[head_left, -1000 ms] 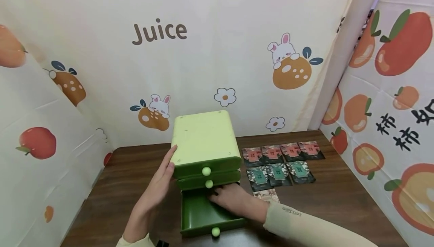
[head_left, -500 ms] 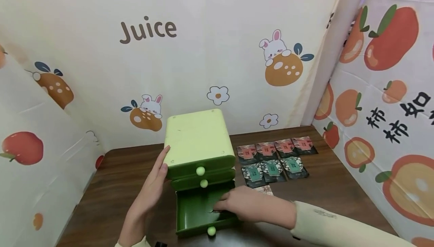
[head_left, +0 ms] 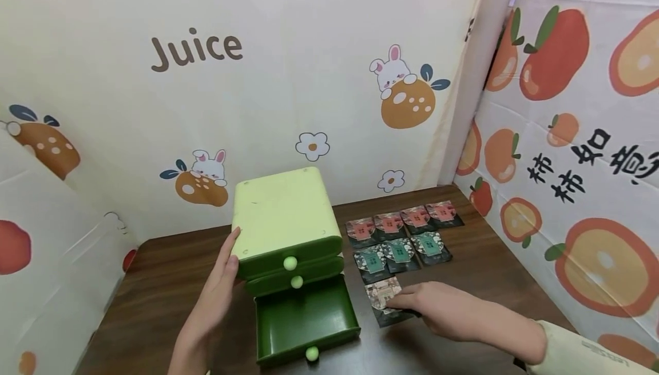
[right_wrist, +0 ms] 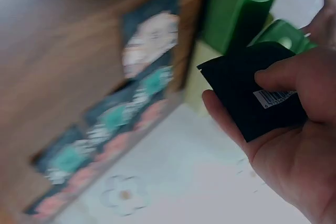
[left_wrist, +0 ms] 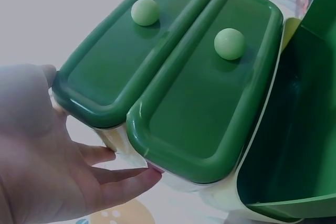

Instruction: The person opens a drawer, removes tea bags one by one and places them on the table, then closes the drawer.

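Note:
A small dark packet (right_wrist: 239, 93) with a white barcode is pinched between the thumb and fingers of my right hand (head_left: 443, 309). In the head view this hand is just over a beige-and-black packet (head_left: 380, 292) lying on the table. My left hand (head_left: 212, 295) rests against the left side of a pale green cabinet (head_left: 283, 209), fingers nearly straight along its wall. The cabinet's bottom drawer (head_left: 304, 315) is pulled out, with a bare green floor. Its two upper drawers, with round knobs (left_wrist: 229, 44), are pushed in.
Right of the cabinet lie a row of red-and-black packets (head_left: 390, 225) and, before it, a row of green-and-black packets (head_left: 399, 252). Printed curtains (head_left: 278, 100) stand behind and at both sides of the brown wooden table (head_left: 165, 283).
My right hand has moved right out of the bottom drawer with the dark packet, to over the beige packet. My left hand stays on the cabinet's side. The head view has turned right.

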The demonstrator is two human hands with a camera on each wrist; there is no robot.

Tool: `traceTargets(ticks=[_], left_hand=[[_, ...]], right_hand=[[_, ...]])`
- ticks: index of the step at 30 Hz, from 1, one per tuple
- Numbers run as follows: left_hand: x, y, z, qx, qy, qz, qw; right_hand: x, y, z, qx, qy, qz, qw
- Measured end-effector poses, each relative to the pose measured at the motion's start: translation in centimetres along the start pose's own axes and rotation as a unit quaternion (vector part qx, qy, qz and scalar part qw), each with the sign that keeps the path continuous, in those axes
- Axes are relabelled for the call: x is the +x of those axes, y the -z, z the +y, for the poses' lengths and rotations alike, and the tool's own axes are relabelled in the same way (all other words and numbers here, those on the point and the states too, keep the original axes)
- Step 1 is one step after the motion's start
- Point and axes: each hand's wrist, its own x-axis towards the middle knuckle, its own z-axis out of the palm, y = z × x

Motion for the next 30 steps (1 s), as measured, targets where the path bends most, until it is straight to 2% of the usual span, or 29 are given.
traceTargets(ticks=[5,8,11,17,20,23,26,30], left_hand=[[-0.1,0.5,-0.1,0.020,-0.002,-0.003,0.9998],[-0.3,0.7,-0.2,0.024,-0.001,-0.005,0.9997],[-0.3,0.6,-0.2,0.023,-0.004,-0.007,0.9997],[-0.1,0.2,-0.2,0.019,-0.014,-0.010,0.9997],[0.0,0.0,-0.1,0.016,-0.009,-0.012,0.9998],[-0.1,-0.1,0.0,0.026,-0.004,-0.006,0.9996],[-0.1,-0.1,0.0,0.047,-0.002,0.001,0.9989],[0.0,0.1,0.0,0.050,-0.005,0.002,0.9987]], right_hand=[[-2.0,-0.8,2.7,0.024,-0.079,0.017,0.9964],[-2.6,-1.5,4.2,0.007,-0.122,0.023,0.9922],[-2.8,-2.5,5.5,-0.019,-0.148,0.037,0.9881],[-2.8,-5.4,7.0,-0.092,-0.172,0.089,0.9769],[-2.5,-6.7,7.2,-0.117,-0.180,0.092,0.9723],[-2.6,-7.7,7.3,-0.131,-0.172,0.089,0.9722],[-2.8,-8.0,7.1,-0.118,-0.160,0.082,0.9766],[-3.1,-7.8,6.8,-0.057,-0.177,0.043,0.9817]])
